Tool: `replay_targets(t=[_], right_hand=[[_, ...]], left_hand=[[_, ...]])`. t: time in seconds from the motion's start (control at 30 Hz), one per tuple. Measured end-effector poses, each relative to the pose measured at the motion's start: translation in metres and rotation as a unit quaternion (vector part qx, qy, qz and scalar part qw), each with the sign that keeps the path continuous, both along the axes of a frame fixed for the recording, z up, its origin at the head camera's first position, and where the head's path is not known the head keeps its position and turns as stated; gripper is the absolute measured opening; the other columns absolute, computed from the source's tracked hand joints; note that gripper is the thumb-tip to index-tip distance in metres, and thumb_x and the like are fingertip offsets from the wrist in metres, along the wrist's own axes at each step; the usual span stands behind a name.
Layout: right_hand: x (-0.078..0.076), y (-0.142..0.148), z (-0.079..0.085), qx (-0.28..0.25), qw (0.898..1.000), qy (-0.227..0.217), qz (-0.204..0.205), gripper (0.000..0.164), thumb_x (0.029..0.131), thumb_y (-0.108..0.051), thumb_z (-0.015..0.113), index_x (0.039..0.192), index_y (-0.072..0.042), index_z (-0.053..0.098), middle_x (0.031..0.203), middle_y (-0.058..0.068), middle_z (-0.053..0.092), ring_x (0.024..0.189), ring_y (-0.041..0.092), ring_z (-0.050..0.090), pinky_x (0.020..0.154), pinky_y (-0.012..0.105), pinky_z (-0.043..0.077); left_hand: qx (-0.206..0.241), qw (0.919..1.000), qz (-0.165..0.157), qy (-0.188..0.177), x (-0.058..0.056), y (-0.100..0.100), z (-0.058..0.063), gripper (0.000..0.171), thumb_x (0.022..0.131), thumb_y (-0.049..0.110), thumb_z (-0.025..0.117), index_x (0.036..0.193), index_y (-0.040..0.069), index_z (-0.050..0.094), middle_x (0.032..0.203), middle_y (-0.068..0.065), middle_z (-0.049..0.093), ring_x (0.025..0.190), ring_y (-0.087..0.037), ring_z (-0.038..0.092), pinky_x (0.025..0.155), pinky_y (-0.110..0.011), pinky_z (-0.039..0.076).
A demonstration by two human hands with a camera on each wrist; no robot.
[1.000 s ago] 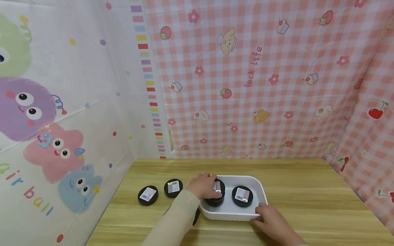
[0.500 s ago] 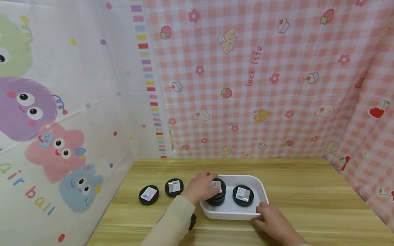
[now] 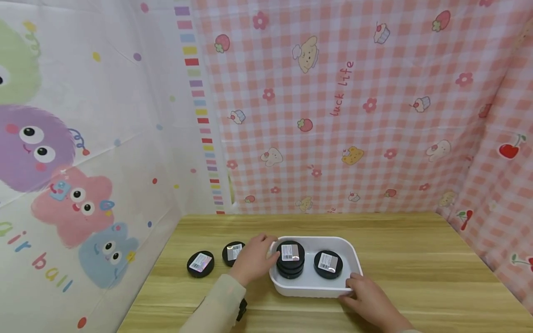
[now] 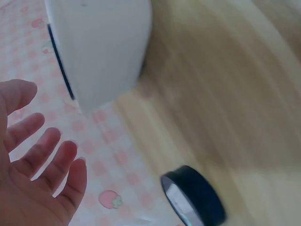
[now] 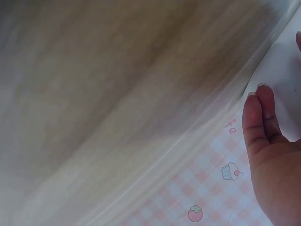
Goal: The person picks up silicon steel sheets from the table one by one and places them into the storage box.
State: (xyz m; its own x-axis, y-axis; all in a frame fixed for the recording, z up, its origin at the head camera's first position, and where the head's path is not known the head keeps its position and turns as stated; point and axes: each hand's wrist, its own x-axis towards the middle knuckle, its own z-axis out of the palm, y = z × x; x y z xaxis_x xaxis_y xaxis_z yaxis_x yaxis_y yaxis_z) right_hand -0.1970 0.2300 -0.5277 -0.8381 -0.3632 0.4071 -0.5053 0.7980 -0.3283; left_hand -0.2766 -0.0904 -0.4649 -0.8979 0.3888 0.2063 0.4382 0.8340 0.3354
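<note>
A white rectangular tray (image 3: 309, 273) sits on the wooden table, holding flat round black discs with white labels. At its left end is a stack of discs (image 3: 290, 258); a disc (image 3: 328, 264) lies on the right. My left hand (image 3: 253, 260) is beside the stack, over the tray's left end, its fingers apart and empty. The left wrist view shows the left hand (image 4: 42, 165) with loosely bent fingers, apart from the tray wall (image 4: 101, 52). My right hand (image 3: 368, 298) grips the tray's front right corner, thumb outside and fingers over the rim.
To the left of the tray, two more labelled discs lie on the table: one disc (image 3: 201, 264) farther left, another disc (image 3: 231, 252) partly behind the left hand. Patterned cloths (image 3: 333, 115) hang behind the table and at both sides.
My left hand has let go of the stack's top disc and drawn back to the left, uncovering the stack. The right hand and tray have stayed in place.
</note>
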Motion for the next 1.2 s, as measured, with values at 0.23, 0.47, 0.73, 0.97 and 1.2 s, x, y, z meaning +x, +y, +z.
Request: replay_targets(t=[0.23, 0.47, 0.73, 0.97, 1.2], right_hand=[[0.000, -0.001, 0.000, -0.001, 1.000, 0.004, 0.001, 0.029, 0.073, -0.025, 0.087, 0.069, -0.024, 0.057, 0.074, -0.016, 0.046, 0.066, -0.001, 0.041, 0.059, 0.026, 0.040], [0.000, 0.000, -0.001, 0.004, 1.000, 0.008, -0.001, 0.027, 0.073, -0.027, 0.087, 0.071, -0.023, 0.060, 0.074, -0.016, 0.048, 0.066, 0.001, 0.043, 0.060, 0.028, 0.041], [0.000, 0.000, 0.000, 0.007, 1.000, 0.013, -0.006, 0.027, 0.072, -0.026, 0.087, 0.070, -0.022, 0.060, 0.074, -0.016, 0.048, 0.066, 0.000, 0.043, 0.059, 0.027, 0.041], [0.001, 0.000, 0.000, 0.007, 1.000, 0.004, -0.002, 0.029, 0.074, -0.027, 0.087, 0.069, -0.023, 0.058, 0.074, -0.016, 0.047, 0.066, 0.000, 0.042, 0.059, 0.027, 0.041], [0.000, 0.000, 0.002, 0.009, 1.000, -0.004, -0.007, 0.028, 0.074, -0.025, 0.086, 0.070, -0.023, 0.058, 0.074, -0.015, 0.048, 0.067, 0.001, 0.043, 0.060, 0.028, 0.042]], left_hand=[[-0.007, 0.9993, 0.035, 0.014, 0.001, -0.015, -0.012, 0.042, 0.099, 0.037, 0.060, 0.133, 0.013, 0.061, 0.126, -0.013, 0.064, 0.116, -0.033, 0.063, 0.092, -0.052, 0.054], [-0.022, 0.9975, 0.056, 0.037, -0.002, -0.031, -0.018, 0.039, 0.097, 0.036, 0.063, 0.129, 0.012, 0.064, 0.123, -0.013, 0.066, 0.115, -0.034, 0.064, 0.093, -0.053, 0.054], [-0.033, 0.9943, 0.069, 0.074, -0.003, -0.048, -0.030, 0.037, 0.095, 0.031, 0.066, 0.124, 0.009, 0.066, 0.116, -0.013, 0.065, 0.109, -0.036, 0.062, 0.090, -0.051, 0.054], [-0.040, 0.9926, 0.086, 0.077, 0.002, -0.060, -0.034, 0.035, 0.094, 0.028, 0.066, 0.122, 0.006, 0.066, 0.118, -0.017, 0.065, 0.110, -0.039, 0.062, 0.087, -0.054, 0.054], [-0.047, 0.9913, 0.101, 0.071, 0.003, -0.069, -0.043, 0.037, 0.095, 0.030, 0.068, 0.123, 0.007, 0.065, 0.112, -0.016, 0.063, 0.105, -0.035, 0.062, 0.084, -0.052, 0.054]])
